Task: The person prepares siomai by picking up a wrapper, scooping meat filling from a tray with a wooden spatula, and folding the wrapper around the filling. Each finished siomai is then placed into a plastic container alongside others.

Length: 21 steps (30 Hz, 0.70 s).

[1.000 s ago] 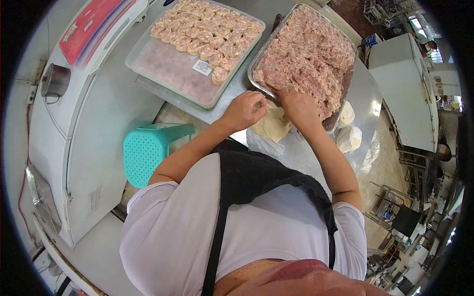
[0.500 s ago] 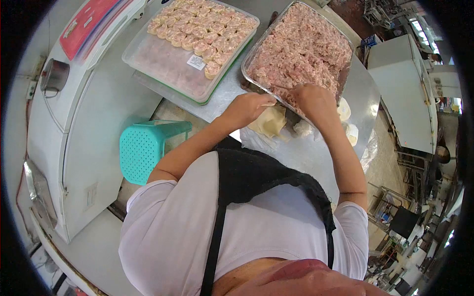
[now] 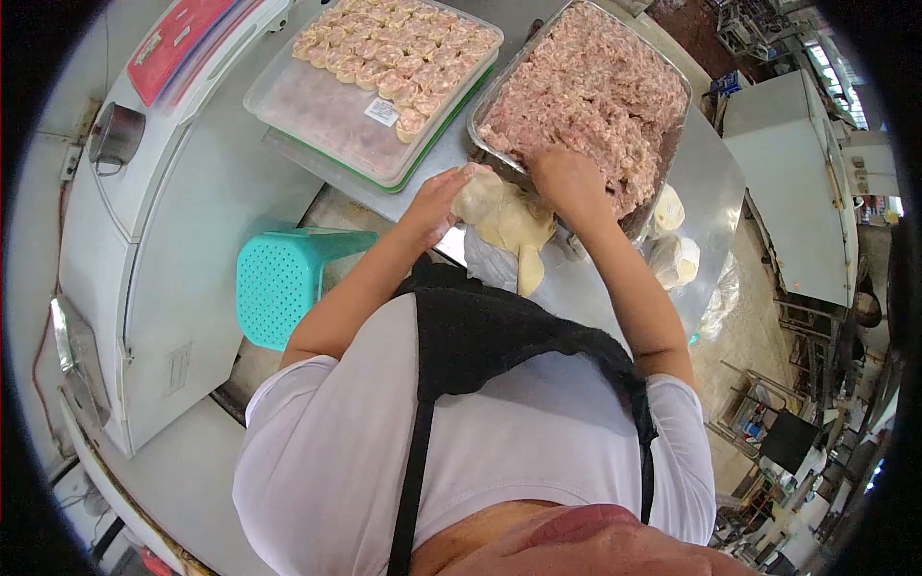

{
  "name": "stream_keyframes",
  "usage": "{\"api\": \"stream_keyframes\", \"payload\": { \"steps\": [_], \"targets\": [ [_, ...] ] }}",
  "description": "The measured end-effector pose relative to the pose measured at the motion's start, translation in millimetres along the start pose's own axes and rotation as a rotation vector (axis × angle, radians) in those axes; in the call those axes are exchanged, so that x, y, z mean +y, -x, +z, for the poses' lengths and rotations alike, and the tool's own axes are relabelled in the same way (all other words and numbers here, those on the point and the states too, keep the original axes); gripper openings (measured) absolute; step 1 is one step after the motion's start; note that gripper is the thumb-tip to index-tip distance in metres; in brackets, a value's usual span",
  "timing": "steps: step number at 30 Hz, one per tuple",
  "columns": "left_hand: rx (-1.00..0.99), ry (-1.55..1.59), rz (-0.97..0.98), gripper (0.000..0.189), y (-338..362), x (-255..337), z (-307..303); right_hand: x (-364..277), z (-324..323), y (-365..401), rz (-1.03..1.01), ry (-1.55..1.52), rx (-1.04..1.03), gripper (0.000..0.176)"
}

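- Minced meat (image 3: pixel 605 96): pale pink with lighter flecks, coarse and moist-looking; heaped in an uneven mound in a rectangular metal tray (image 3: pixel 678 125) on the tabletop (image 3: pixel 715 211), ahead of the person. Surface lumpy, lower towards the tray's right side.
- Wrappers (image 3: pixel 514 226): cream-yellow, thin, soft, smooth; lying in an overlapping, irregular pile just beside the near edge of the tray. One flap hangs towards the apron (image 3: pixel 480 331). Crumpled translucent plastic (image 3: pixel 488 261) is beneath and beside them.
- Single wrapper (image 3: pixel 476 199): roundish, paler than the pile, at the fingers of the left hand; its lower part overlaps the pile in view.
- Left hand (image 3: pixel 436 206): partly open, fingers slightly curved, supporting the single wrapper by its edge.
- Right hand (image 3: pixel 569 182): fingers bent down at the near side of the minced meat, touching it; fingertips hidden, so their opening and any hold cannot be told.
- Filled pieces (image 3: pixel 408 48): small, round, open-topped, pink centres within pale yellow rims; set upright in close rows on a translucent plastic container (image 3: pixel 322 106), left of the tray. A white printed label (image 3: pixel 381 111) is on the container, next to the pieces.
- Two white-wrapped bundles (image 3: pixel 675 261): near the tray's right side, pale yellow contents partly visible.
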State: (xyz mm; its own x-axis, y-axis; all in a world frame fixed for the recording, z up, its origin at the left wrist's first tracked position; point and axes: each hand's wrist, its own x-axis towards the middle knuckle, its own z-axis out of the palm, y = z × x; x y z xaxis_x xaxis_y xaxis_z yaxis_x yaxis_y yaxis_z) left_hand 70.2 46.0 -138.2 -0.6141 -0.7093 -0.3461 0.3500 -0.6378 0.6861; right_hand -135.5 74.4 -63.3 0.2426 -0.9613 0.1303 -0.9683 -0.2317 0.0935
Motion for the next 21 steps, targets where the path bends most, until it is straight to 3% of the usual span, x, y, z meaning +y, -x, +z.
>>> {"api": "stream_keyframes", "payload": {
  "steps": [2,4,8,10,13,15,17,19,21],
  "targets": [
    [-0.004,-0.009,0.013,0.03,10.4,8.7,6.1,5.0,14.0,12.1,0.11,-0.09,-0.004,0.034],
    [0.029,0.082,0.093,0.032,4.9,9.4,0.2,17.4,25.8,18.5,0.314,-0.438,-0.083,0.042],
    [0.103,0.393,0.19,0.037,-4.7,31.9,19.7,32.4,10.0,27.1,0.443,-0.755,-0.13,0.043],
    [0.036,0.425,0.188,0.039,-24.1,39.2,29.9,42.3,6.8,31.1,0.524,-0.915,-0.14,0.043],
    [-0.035,0.51,0.16,0.044,-39.0,56.2,73.1,28.8,-9.6,31.5,0.564,-1.044,0.019,0.041],
    [-0.042,0.56,0.135,0.048,-48.9,60.3,92.4,31.3,-2.8,34.9,0.561,-0.991,-0.01,0.035],
    [0.02,0.59,0.153,0.047,-61.3,61.1,98.9,32.3,-1.7,40.8,0.358,-0.801,0.251,0.031],
    [0.025,0.562,0.16,0.042,-72.2,55.0,86.3,47.6,-20.4,52.8,0.383,-0.765,0.218,0.032],
    [0.022,0.309,0.267,0.034,-78.2,48.9,73.0,63.6,-35.0,64.6,0.421,-0.691,0.16,0.028]
  ]
}}
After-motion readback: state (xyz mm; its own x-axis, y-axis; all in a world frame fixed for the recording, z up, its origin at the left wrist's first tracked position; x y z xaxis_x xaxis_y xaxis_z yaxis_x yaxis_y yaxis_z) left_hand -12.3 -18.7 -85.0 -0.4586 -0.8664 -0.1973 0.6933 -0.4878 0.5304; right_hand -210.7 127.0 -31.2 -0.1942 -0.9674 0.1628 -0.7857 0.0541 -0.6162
